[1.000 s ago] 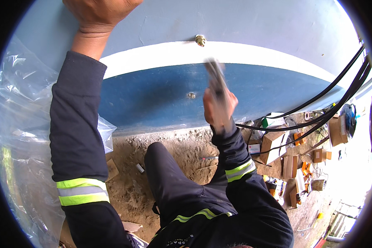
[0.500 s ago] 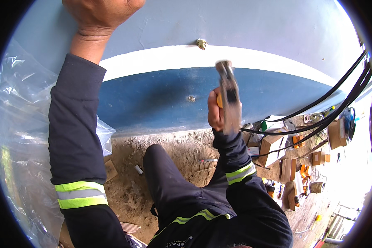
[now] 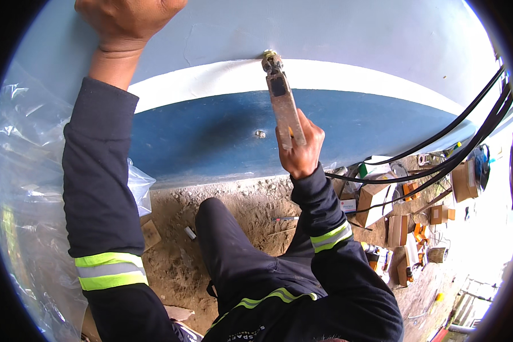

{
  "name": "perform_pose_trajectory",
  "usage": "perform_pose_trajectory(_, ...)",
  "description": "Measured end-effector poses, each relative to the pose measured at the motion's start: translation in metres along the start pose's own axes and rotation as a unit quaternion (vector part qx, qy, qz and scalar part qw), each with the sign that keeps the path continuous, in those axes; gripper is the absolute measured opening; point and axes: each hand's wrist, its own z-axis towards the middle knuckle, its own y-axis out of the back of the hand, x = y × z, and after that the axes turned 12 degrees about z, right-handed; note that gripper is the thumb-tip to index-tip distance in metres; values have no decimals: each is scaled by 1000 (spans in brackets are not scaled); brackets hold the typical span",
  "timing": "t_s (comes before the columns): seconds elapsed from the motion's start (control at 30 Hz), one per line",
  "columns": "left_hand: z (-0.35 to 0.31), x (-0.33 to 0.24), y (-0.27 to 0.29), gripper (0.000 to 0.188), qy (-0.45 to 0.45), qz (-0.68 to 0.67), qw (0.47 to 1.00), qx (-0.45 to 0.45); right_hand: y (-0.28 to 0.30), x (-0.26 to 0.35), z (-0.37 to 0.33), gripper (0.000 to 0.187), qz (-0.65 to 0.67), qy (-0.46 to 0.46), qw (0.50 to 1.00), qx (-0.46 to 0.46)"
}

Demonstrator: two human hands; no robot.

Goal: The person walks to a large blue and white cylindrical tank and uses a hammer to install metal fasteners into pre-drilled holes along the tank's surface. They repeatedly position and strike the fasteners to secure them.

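From where I stand, everything centres on the brass-coloured fitting (image 3: 271, 53), which juts from the grey part of a big curved panel (image 3: 353, 34), just above its white stripe. The right hand (image 3: 305, 142) is below the fitting, its fingers closed round the handle of a worn metal tool (image 3: 281, 98). The tool's head reaches up over the fitting — whether it has bitten on it, I can't tell from here.

I'd judge the step in hand to be working the tool on the fitting. The next move, to my mind, calls for a square, firm seat before any force goes in; a loose bite could slip and mar the threads or the paint.

The left hand (image 3: 130, 17) is well to the left of the fitting, over the grey area, knuckles bent. Its fingers run out of view, so I can't say if they grip anything.

Directly below the fitting, on the blue band, sits a small stub (image 3: 260, 134), close to the right knuckles. Black cables (image 3: 474, 145) sag well to the fitting's right and reach the right cuff — a possible snag. Far below and right lie cardboard boxes (image 3: 376, 205); clear plastic sheeting (image 3: 34, 154) hangs far left.
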Motion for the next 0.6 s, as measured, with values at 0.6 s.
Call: perform_pose_trajectory(0.6, -1, -1, 0, 23, 7, 12, 1000, 23, 3, -2, 1, 25, -44, -35, 998, 37)
